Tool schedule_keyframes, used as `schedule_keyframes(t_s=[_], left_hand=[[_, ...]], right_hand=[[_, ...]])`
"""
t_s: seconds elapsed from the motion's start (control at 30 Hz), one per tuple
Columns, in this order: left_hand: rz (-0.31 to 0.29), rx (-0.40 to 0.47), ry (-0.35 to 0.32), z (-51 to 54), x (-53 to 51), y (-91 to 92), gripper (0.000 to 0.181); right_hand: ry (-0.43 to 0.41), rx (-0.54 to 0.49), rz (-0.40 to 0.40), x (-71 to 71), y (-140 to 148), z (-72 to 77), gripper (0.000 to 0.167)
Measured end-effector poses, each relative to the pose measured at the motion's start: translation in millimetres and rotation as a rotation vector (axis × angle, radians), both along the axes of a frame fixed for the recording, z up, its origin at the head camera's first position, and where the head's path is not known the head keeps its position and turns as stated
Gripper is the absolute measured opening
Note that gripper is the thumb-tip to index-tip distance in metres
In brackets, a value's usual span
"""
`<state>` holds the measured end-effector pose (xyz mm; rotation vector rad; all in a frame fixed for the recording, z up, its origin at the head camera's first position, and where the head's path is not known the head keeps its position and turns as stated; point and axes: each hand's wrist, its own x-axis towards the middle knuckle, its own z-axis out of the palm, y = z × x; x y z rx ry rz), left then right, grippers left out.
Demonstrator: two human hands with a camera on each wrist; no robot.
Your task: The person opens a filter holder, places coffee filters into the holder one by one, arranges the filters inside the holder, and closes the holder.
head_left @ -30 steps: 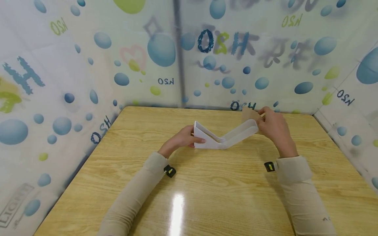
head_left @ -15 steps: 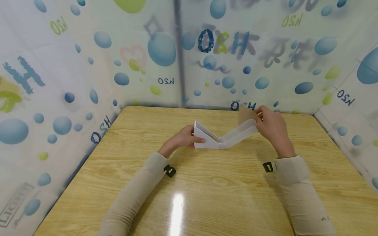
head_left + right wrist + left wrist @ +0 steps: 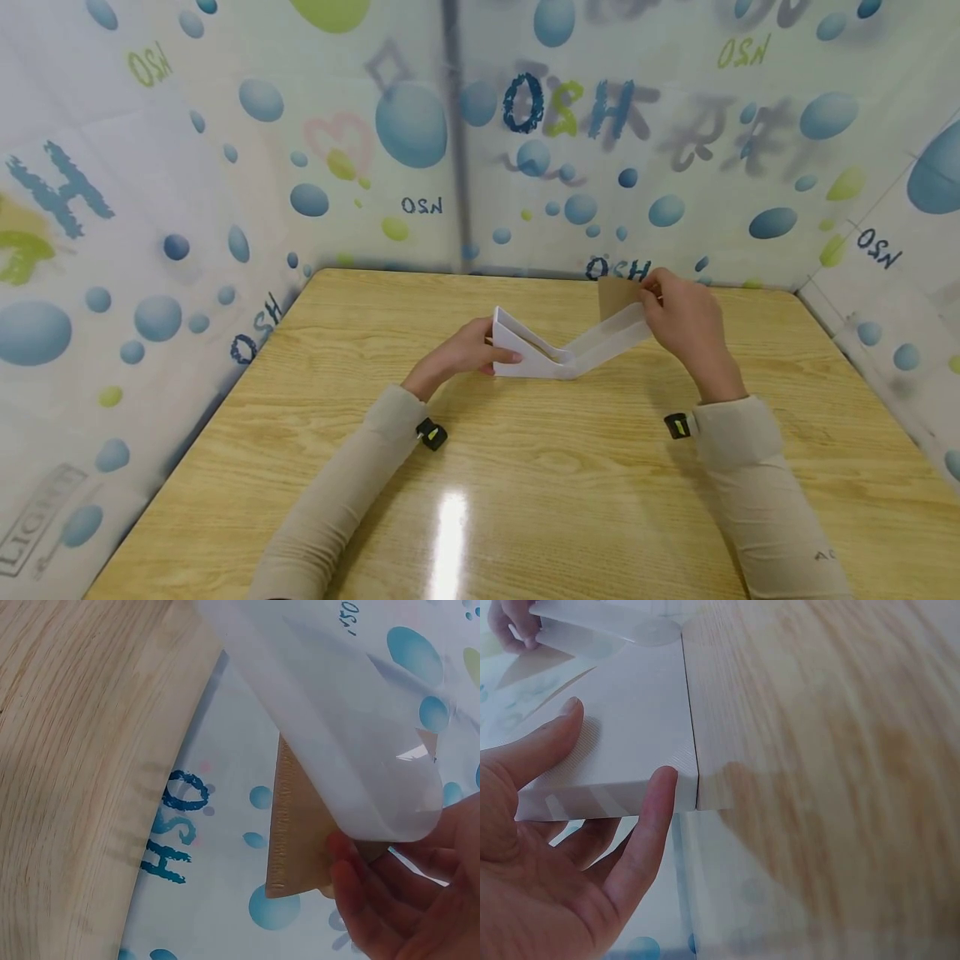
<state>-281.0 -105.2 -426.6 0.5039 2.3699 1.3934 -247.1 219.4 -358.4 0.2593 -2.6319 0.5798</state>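
A white case (image 3: pixel 525 354) stands on the table with its translucent lid (image 3: pixel 609 340) swung out to the right on a hinge. My left hand (image 3: pixel 468 348) grips the case's left end, thumb on one broad face and fingers around the end, as the left wrist view shows. My right hand (image 3: pixel 686 321) pinches a brown piece of card or paper (image 3: pixel 617 296) behind the lid's far end. In the right wrist view the brown piece (image 3: pixel 296 825) has a ridged edge and is partly covered by the lid (image 3: pixel 352 742); whether my fingers also touch the lid I cannot tell.
The wooden table (image 3: pixel 525 483) reaches back to a patterned curtain (image 3: pixel 375 208) with blue and green spots, which also hangs along both sides. A black device is strapped at each wrist.
My right hand has moved slightly left, and the brown piece has shifted left with it and now looks more upright and squared. The left hand and case have stayed still.
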Motion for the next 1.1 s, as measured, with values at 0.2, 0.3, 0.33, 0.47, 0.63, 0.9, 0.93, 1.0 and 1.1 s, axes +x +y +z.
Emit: schedule_keyframes(t_s=[0.2,0.3,0.33,0.47,0.63,0.9,0.93,1.0,1.1], left_hand=[[0.005,-0.015,0.004,0.2,0.0,0.3,0.039],[0.006,-0.020,0.007,0.4,-0.2,0.3,0.040],[0.005,-0.021,0.008,0.4,-0.3,0.2,0.040],[0.004,-0.019,0.006,0.4,-0.4,0.2,0.041],[0.002,-0.017,0.001,-0.1,-1.2,0.3,0.041],[0.001,-0.015,-0.001,-0.5,-2.1,0.7,0.041],[0.000,-0.015,-0.001,-0.3,-1.9,0.7,0.041],[-0.002,-0.016,-0.002,0.1,-1.3,0.5,0.042],[-0.006,-0.012,-0.003,-0.1,-1.0,0.0,0.041]], right_hand=[[0.034,0.014,0.006,-0.2,-5,-1.0,0.021],[0.046,0.017,0.009,-1.0,-9,-1.3,0.020],[0.054,0.023,0.010,-1.8,-10,-2.0,0.019],[0.086,0.030,0.028,-3.5,-15,-3.6,0.018],[0.141,0.025,0.075,-2.3,-22,-4.4,0.014],[0.189,0.031,0.101,-3.9,-28,-9.1,0.008],[0.194,0.030,0.102,-4.3,-29,-9.6,0.008],[0.201,0.029,0.107,-3.9,-31,-10.1,0.008],[0.216,0.029,0.122,-2.7,-34,-10.4,0.008]])
